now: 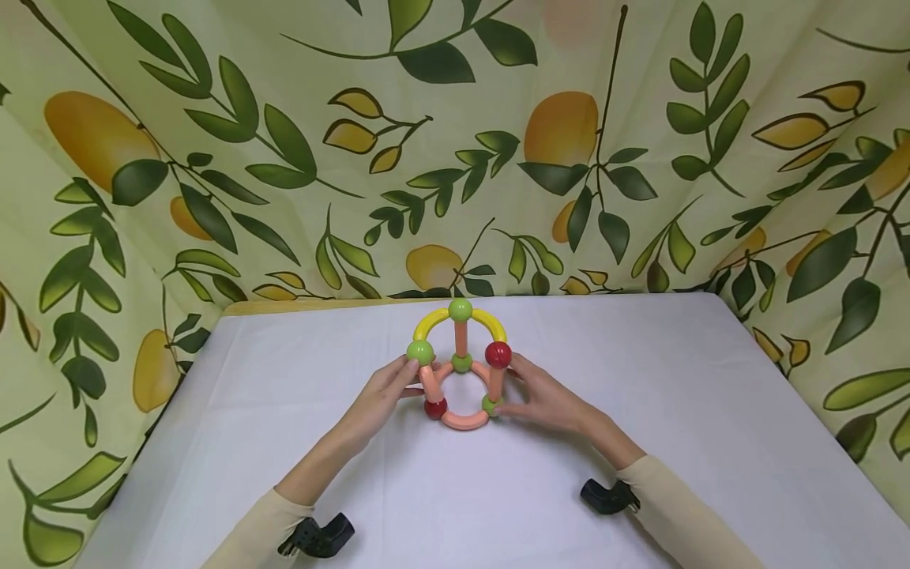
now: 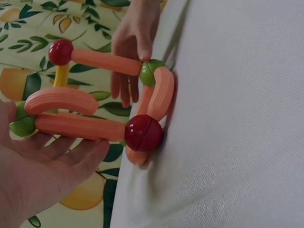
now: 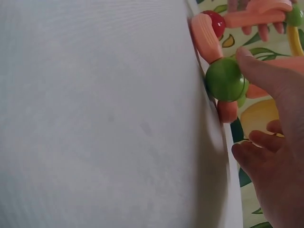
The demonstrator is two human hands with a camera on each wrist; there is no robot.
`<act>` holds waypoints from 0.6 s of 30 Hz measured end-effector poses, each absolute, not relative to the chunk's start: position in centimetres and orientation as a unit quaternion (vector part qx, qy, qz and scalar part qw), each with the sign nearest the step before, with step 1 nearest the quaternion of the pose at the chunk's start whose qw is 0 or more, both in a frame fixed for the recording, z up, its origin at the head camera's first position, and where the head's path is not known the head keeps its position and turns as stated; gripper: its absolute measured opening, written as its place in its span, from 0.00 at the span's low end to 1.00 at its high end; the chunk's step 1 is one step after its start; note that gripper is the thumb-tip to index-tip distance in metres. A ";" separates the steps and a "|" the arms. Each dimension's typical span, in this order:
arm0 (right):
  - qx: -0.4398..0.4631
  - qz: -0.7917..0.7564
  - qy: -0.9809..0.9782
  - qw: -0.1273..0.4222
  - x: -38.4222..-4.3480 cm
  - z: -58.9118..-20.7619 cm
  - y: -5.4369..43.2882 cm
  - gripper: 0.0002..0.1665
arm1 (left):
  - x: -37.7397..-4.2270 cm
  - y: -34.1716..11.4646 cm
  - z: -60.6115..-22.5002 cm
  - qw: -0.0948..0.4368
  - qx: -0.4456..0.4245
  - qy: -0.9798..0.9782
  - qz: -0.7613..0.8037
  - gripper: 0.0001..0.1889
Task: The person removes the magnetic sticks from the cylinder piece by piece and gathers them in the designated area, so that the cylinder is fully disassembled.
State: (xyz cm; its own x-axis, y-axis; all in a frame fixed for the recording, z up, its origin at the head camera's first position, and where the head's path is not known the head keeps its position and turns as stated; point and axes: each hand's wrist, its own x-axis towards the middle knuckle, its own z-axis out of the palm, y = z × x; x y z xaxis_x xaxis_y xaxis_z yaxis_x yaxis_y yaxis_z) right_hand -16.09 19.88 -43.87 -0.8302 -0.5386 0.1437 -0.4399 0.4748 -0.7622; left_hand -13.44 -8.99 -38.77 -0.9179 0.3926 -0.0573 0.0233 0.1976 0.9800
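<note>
A magnetic stick-and-ball frame stands on the table, its base ring made of salmon curved sticks. Upright salmon sticks join it to green and red balls above, with yellow curved sticks between these. My left hand holds the upper left green ball, thumb at its side and fingers behind. From that ball a loose-ended curved salmon stick juts beside the upright. With spread fingers, my right hand touches the lower right green ball by the thumb. The upper right ball is red.
A white cloth covers the table. Behind and at both sides hangs a curtain printed with leaves and fruit. Black wrist devices are strapped over the beige sleeves.
</note>
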 end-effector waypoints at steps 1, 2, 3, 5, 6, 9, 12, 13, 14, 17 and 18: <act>-0.286 -0.425 0.857 0.061 -16.1 -43.9 19.8 0.43 | -13.4 -9.0 -38.8 0.149 0.137 0.759 0.619 0.28; -0.286 -0.423 0.858 0.064 -16.1 -44.0 19.7 0.42 | -13.4 -9.0 -38.8 0.149 0.137 0.760 0.617 0.28; -0.286 -0.418 0.859 0.067 -16.2 -44.1 19.6 0.42 | -13.4 -9.0 -38.8 0.148 0.136 0.761 0.616 0.28; -0.287 -0.409 0.863 0.072 -16.2 -44.2 19.4 0.42 | -13.4 -9.0 -38.8 0.148 0.135 0.763 0.614 0.27; -0.286 -0.404 0.866 0.074 -16.2 -44.2 19.4 0.42 | -13.4 -9.0 -38.8 0.147 0.135 0.765 0.612 0.27; -0.286 -0.399 0.868 0.079 -16.2 -44.2 19.3 0.41 | -13.4 -8.9 -38.9 0.144 0.137 0.769 0.608 0.28; -0.281 -0.398 0.869 0.084 -16.2 -44.0 19.4 0.42 | -13.3 -8.8 -38.9 0.145 0.141 0.768 0.608 0.28; -0.281 -0.398 0.869 0.085 -16.3 -43.9 19.4 0.42 | -13.3 -8.8 -38.9 0.148 0.145 0.766 0.609 0.28; -0.282 -0.398 0.869 0.087 -16.3 -43.9 19.4 0.42 | -13.2 -8.8 -38.9 0.152 0.147 0.764 0.610 0.28; -0.276 -0.399 0.869 0.092 -16.4 -43.7 19.6 0.42 | -13.1 -8.6 -38.8 0.164 0.158 0.754 0.616 0.28; -0.276 -0.400 0.869 0.093 -16.4 -43.7 19.7 0.42 | -13.0 -8.5 -38.8 0.167 0.163 0.751 0.618 0.28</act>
State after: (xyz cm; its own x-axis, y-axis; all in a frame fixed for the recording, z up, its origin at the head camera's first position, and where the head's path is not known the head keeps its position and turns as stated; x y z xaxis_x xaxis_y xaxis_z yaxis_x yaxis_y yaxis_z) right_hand -16.44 19.69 -43.69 -0.8302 -0.5544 0.0587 -0.4048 0.5269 -0.7473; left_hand -12.97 -8.55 -38.78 -0.8910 0.4514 -0.0490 0.0392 0.1840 0.9821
